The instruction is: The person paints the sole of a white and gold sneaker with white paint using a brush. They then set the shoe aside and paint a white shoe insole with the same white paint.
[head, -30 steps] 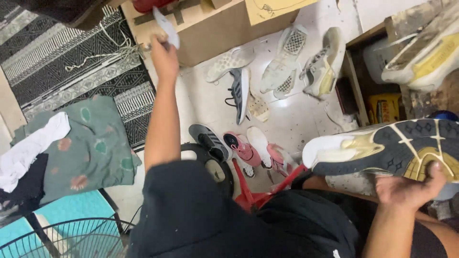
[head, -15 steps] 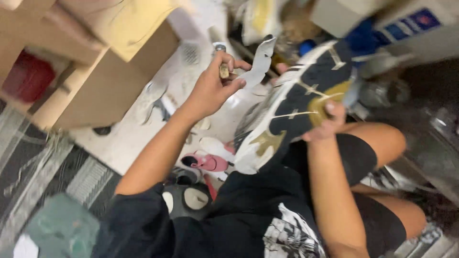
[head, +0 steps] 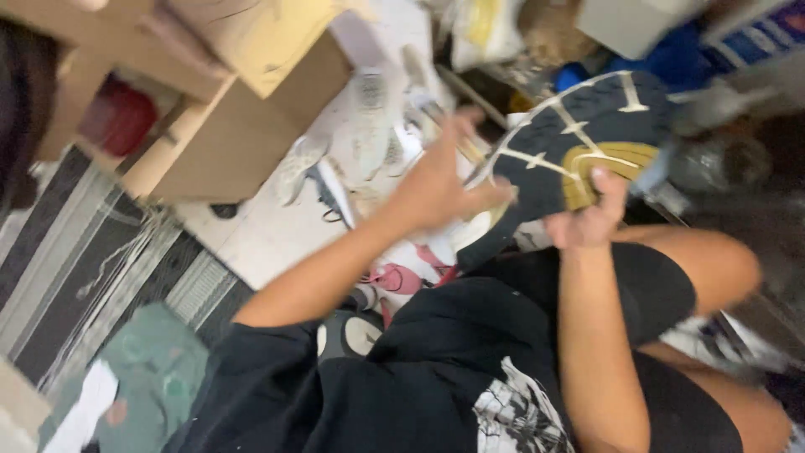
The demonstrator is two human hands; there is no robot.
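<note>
A sneaker (head: 579, 143) with a dark blue sole, white lines and a gold patch is turned sole-up in front of me. My right hand (head: 591, 218) grips its near edge from below. My left hand (head: 440, 180) is at the sole's left edge, fingers closed around a thin stick-like tool (head: 432, 105) whose tip pokes up past the fingers. The view is blurred, so what the tool is stays unclear. I sit in a black shirt and shorts with my right knee (head: 713, 268) under the shoe.
Cardboard boxes (head: 243, 101) stand at the upper left. Several loose shoes and soles (head: 360, 143) lie on the white floor, pink sandals (head: 402, 268) near my lap. A striped rug (head: 92, 252) and green cloth (head: 155, 369) are at the left, clutter at the right.
My left hand came back from the far box holding the tool to the shoe's sole. The shoe has turned more sole-up, and my head swung right.
</note>
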